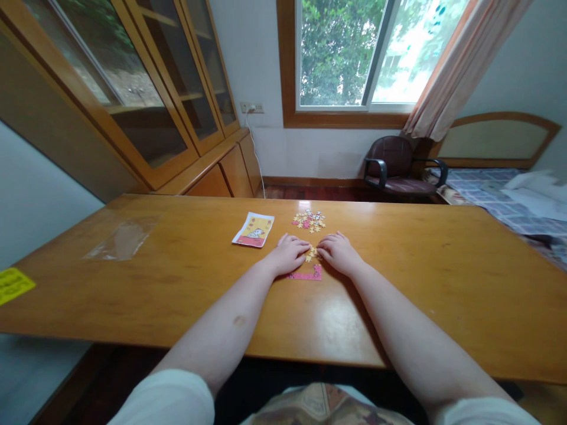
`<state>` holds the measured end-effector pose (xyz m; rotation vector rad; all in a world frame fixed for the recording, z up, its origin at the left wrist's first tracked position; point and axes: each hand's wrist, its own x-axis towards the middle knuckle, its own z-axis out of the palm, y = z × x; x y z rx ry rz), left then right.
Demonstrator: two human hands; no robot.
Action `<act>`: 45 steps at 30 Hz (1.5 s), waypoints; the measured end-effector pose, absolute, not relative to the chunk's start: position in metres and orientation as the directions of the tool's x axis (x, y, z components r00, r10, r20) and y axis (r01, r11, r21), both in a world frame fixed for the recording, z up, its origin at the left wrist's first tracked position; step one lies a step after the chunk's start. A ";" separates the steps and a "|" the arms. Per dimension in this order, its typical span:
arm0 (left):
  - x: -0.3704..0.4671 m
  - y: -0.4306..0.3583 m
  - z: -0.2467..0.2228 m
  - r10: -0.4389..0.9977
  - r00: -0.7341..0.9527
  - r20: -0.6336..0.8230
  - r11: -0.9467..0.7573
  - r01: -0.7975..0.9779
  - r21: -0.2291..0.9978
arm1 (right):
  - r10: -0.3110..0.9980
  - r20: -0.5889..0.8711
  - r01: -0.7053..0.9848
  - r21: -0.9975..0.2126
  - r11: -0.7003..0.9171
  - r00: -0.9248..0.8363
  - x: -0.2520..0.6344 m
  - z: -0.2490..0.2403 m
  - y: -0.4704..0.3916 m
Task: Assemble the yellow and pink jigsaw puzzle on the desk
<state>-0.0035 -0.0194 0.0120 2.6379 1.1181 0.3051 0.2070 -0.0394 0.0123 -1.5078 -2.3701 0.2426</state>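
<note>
While small yellow jigsaw pieces (311, 255) lie between both hands on glossy brown wooden tabletop (199, 295), left hand (290, 254) and right hand (339, 252) curl fingers at their edges; cannot tell whether either grip is grasping piece. Nearer body, joined pink jigsaw strip (305, 275), left end by left hand. Beyond hands, loose yellow-and-pink jigsaw pile (306, 224). Left of pile, white-bordered yellow-and-red picture card (254, 229); farther left, clear plastic bag (121, 239).

The left hand (290, 254) and right hand (340, 252) are at some yellow puzzle pieces (310, 255) on the wooden surface (186, 289). A pink puzzle strip (310, 275) and picture card (254, 230) lie near.
</note>
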 end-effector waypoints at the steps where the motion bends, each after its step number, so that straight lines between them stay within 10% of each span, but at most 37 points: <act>1: -0.002 -0.020 0.012 0.726 0.681 0.093 -0.670 0.671 0.317 | 0.894 0.185 0.836 -0.316 0.448 -0.409 0.207 0.012 -0.040; 13: -0.031 0.000 0.019 0.926 0.262 0.271 -0.349 0.866 0.357 | 0.854 0.059 0.786 -0.365 0.500 -0.516 0.204 0.005 -0.041; 45: -0.032 0.005 0.010 0.894 0.429 0.130 -0.447 0.842 0.300 | 0.931 0.120 0.892 -0.268 0.365 -0.345 0.216 -0.001 -0.033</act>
